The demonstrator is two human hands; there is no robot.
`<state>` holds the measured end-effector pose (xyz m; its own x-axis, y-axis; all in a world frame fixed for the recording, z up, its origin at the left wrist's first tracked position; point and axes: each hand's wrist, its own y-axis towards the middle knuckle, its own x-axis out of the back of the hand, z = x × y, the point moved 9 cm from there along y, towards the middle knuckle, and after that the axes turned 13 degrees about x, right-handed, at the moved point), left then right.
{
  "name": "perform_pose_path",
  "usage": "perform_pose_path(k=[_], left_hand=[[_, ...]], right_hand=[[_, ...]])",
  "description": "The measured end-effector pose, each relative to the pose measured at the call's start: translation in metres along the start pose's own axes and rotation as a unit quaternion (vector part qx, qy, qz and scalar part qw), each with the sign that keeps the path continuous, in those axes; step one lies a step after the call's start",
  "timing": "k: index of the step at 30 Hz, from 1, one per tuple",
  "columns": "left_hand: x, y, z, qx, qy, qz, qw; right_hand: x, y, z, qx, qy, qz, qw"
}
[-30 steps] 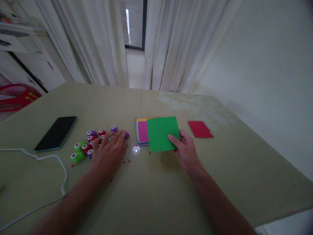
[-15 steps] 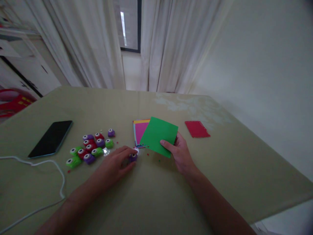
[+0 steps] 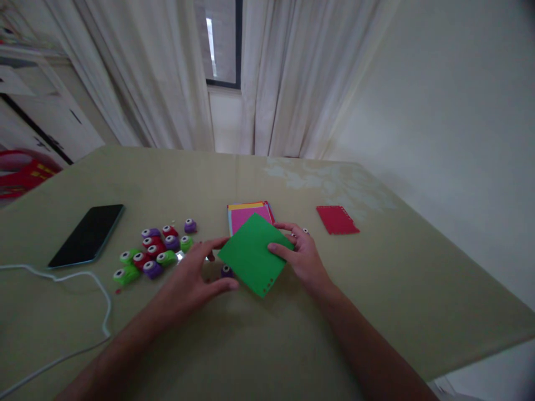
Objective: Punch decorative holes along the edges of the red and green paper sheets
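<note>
Green sheet [image 3: 253, 255]: square, plain, small holes along one edge by near corner; turned diamond-wise, above table [image 3: 259, 356].
Purple piece [image 3: 227, 272]: one-eyed, on table, near sheet's lower-left edge.

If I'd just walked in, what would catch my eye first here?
Probably the bright green paper sheet, turned cornerwise in the right hand near the middle of the table, a few holes punched by its lowest corner. Next, the cluster of red, green and purple one-eyed figures to its left, and the red sheet lying by itself to the right.
</note>
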<state>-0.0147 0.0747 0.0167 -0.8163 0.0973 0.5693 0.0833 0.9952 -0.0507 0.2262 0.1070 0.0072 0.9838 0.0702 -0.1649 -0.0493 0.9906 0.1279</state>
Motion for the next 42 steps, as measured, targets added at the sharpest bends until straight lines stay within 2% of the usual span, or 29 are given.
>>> perform_pose_path(k=[3, 5, 8, 10, 11, 13, 15, 17, 21, 23, 25, 28, 31, 36, 42], left_hand=[[-0.001, 0.0, -0.001, 0.065, -0.155, 0.045, 0.985], [0.006, 0.002, 0.0, 0.093, -0.187, 0.029, 0.977], [0.039, 0.005, 0.008, 0.11, -0.227, -0.075, 0.965], [0.063, 0.003, 0.02, 0.129, -0.255, -0.162, 0.945], [0.07, 0.002, 0.026, 0.146, -0.262, -0.187, 0.936], [0.077, 0.001, 0.036, 0.176, -0.27, -0.208, 0.924], [0.076, 0.002, 0.039, 0.192, -0.274, -0.204, 0.92], [0.071, 0.004, 0.038, 0.19, -0.269, -0.188, 0.925], [0.052, 0.01, 0.034, 0.183, -0.228, -0.116, 0.949], [0.039, 0.011, 0.036, 0.184, -0.211, -0.082, 0.956], [0.028, 0.01, 0.036, 0.174, -0.198, -0.052, 0.963], [0.016, 0.01, 0.034, 0.152, -0.178, -0.02, 0.972], [0.016, 0.01, 0.033, 0.148, -0.159, -0.023, 0.976], [0.026, 0.011, 0.037, 0.145, -0.115, -0.057, 0.981], [0.034, 0.012, 0.035, 0.124, -0.028, -0.1, 0.987]], right_hand=[[-0.012, -0.004, -0.002, 0.001, 0.01, 0.033, 0.999], [-0.018, -0.007, -0.006, 0.01, 0.022, 0.038, 0.999], [-0.026, -0.012, -0.011, 0.038, -0.003, 0.035, 0.999], [-0.04, -0.018, -0.012, 0.071, -0.079, 0.07, 0.992], [-0.049, -0.021, -0.009, 0.104, -0.138, 0.096, 0.98], [-0.078, -0.034, -0.007, 0.183, -0.263, 0.195, 0.927], [-0.099, -0.045, -0.008, 0.242, -0.34, 0.259, 0.871], [-0.107, -0.051, -0.011, 0.262, -0.376, 0.296, 0.838], [-0.085, -0.04, -0.006, 0.249, -0.373, 0.306, 0.839], [-0.063, -0.03, -0.001, 0.225, -0.371, 0.282, 0.856], [-0.048, -0.022, 0.002, 0.205, -0.382, 0.268, 0.86], [-0.043, -0.021, 0.004, 0.209, -0.387, 0.274, 0.855], [-0.048, -0.025, 0.004, 0.214, -0.369, 0.29, 0.857], [-0.062, -0.032, 0.006, 0.224, -0.333, 0.355, 0.844], [-0.052, -0.025, 0.002, 0.183, -0.379, 0.32, 0.849]])
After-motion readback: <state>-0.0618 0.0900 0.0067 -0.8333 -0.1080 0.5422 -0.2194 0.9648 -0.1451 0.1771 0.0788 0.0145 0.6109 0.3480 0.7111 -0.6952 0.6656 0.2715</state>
